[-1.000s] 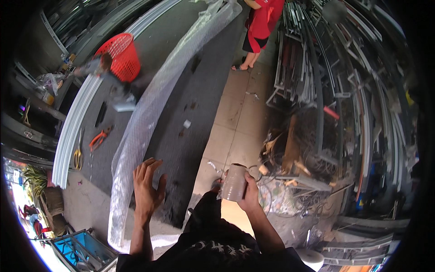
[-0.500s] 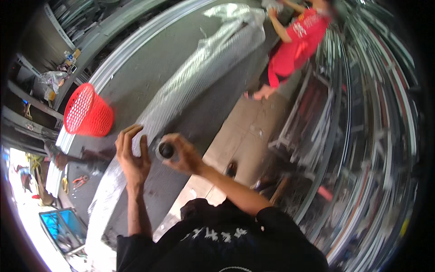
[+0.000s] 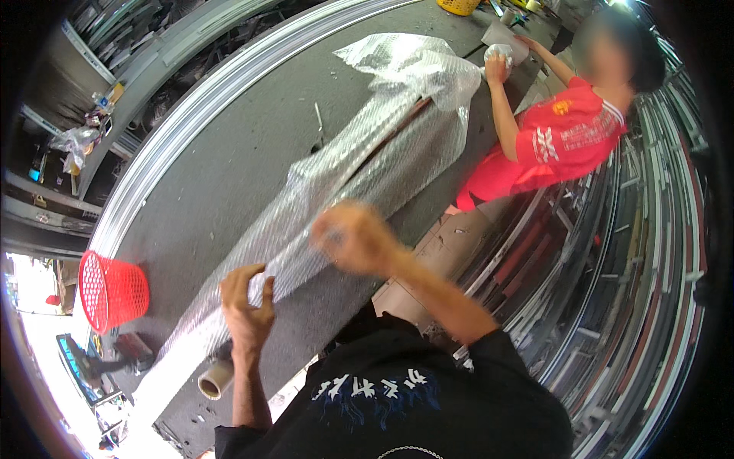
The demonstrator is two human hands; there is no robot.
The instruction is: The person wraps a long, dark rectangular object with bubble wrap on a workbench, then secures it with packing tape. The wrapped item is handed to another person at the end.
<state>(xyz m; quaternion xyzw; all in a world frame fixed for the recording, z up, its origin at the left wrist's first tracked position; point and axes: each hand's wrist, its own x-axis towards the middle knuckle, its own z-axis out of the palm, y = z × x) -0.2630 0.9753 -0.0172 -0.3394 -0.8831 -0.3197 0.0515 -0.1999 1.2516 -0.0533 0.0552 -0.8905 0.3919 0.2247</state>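
A long bundle of clear bubble wrap [image 3: 306, 199] lies slantwise across the dark tabletop [image 3: 222, 145], with a thin brown strip [image 3: 390, 138] showing along its far part. My left hand [image 3: 248, 312] hovers at the bundle's near part, fingers curved, thumb apart, nothing visible between them. Over the bundle's middle, my right hand [image 3: 355, 239] is smeared by motion; its fingers and anything in them cannot be made out. Beside my left forearm a roll of tape [image 3: 215, 379] lies on the table, its round end facing me.
A red basket [image 3: 115, 291] stands at the table's left, near a power drill [image 3: 95, 363]. Pale metal profiles [image 3: 176, 107] run along the far edge. At right, a co-worker in red [image 3: 569, 138] handles crumpled white material [image 3: 501, 57]. Racks of long profiles [image 3: 612, 283] fill the right side.
My right hand has moved right and away from my left hand; the round roll seen in it earlier no longer shows there. A tape roll now lies by my left forearm. The view has shifted.
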